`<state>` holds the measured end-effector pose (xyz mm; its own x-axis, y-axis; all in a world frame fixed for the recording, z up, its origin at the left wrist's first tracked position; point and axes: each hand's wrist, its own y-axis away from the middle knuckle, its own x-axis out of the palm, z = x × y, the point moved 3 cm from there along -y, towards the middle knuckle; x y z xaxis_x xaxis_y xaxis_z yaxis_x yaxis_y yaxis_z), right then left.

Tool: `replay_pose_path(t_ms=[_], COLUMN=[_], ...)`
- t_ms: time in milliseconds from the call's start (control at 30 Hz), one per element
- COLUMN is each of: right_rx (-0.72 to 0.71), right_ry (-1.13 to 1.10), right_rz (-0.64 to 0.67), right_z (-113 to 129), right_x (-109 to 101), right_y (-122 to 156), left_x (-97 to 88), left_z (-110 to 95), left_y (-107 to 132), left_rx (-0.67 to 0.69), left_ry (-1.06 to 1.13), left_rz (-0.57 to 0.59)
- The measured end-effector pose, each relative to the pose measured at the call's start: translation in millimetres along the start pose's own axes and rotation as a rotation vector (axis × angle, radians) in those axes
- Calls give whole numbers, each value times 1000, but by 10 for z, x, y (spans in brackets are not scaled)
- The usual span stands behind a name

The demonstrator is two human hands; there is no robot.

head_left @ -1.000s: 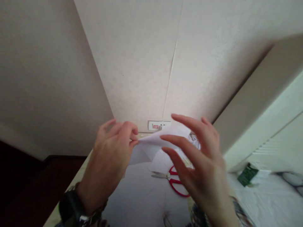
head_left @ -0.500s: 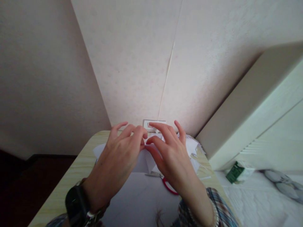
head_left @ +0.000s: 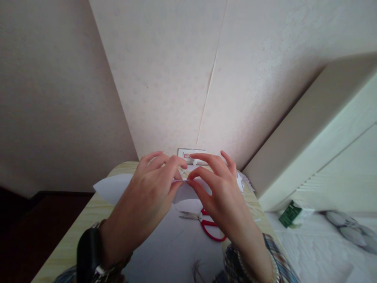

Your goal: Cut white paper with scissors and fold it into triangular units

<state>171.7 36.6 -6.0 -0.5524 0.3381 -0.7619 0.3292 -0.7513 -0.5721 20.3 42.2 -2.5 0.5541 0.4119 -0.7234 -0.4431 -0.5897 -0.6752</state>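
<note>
Both my hands pinch the upper edge of a white sheet of paper [head_left: 114, 188], held above the table. My left hand [head_left: 154, 182] grips it between thumb and index finger, and its other fingers are curled. Close beside it, my right hand [head_left: 216, 182] pinches the same edge with thumb and forefinger, its remaining fingers raised. Part of the paper sticks out left of my left hand; much of the rest is hidden behind the hands. Below them lie red-handled scissors [head_left: 211, 236], blades pointing left and partly opened, on a larger white sheet [head_left: 176, 245].
The light wood table [head_left: 72, 239] stands against a wall with a socket plate [head_left: 182, 152] behind my hands. Paper scraps [head_left: 240, 181] lie at the table's right rear. Right of the table are a green-and-white box [head_left: 291, 214] and a grey object [head_left: 341, 224] on white quilted bedding [head_left: 309, 251].
The held paper has shifted and now spreads farther out to the left. My right hand has moved slightly right, and more of the scissors shows beneath the hands.
</note>
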Motion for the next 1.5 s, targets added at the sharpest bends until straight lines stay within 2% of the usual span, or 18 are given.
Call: replay_pose_path(t_ms=[267,533,833,900,1000,1100,1133,1167,1200,1267,1400,1433,1500], right_rx=[-26,-50,-73,-101,-81,53,93,115,117,74,-14,-28,-44], right_ry=[-53,-71,-33,19,159,314,321,298,252,130,30,24,37], right_rz=[8,-40,-50,-52,-122,-258,-289,-313,-321,-271,-65,-5,6], right_z=[22,62,100,28,-280,-661,-736,-762,-738,-556,-45,28,51], right_x=[16,-70,-53,-65,-178,-398,-466,-518,-545,-513,-245,-179,-131], right_y=[2,3,4,-6,1,56,77,94,103,95,28,12,-7], left_x=[-1,-54,-56,-88,-226,-394,-428,-426,-418,-357,-204,-179,-155], left_z=[-47,-39,-48,15,198,439,498,525,529,464,289,269,264], left_y=[-33,-25,-18,-7,52,159,192,207,209,167,67,62,77], left_rx=[19,1,-5,-7,-85,-327,-406,-426,-432,-353,-182,-149,-99], left_ry=[-33,2,52,35,-30,-130,-145,-127,-124,-127,-102,-95,-83], left_rz=[29,-45,-10,-7,-35,-114,-150,-127,-141,-133,-97,-97,-115])
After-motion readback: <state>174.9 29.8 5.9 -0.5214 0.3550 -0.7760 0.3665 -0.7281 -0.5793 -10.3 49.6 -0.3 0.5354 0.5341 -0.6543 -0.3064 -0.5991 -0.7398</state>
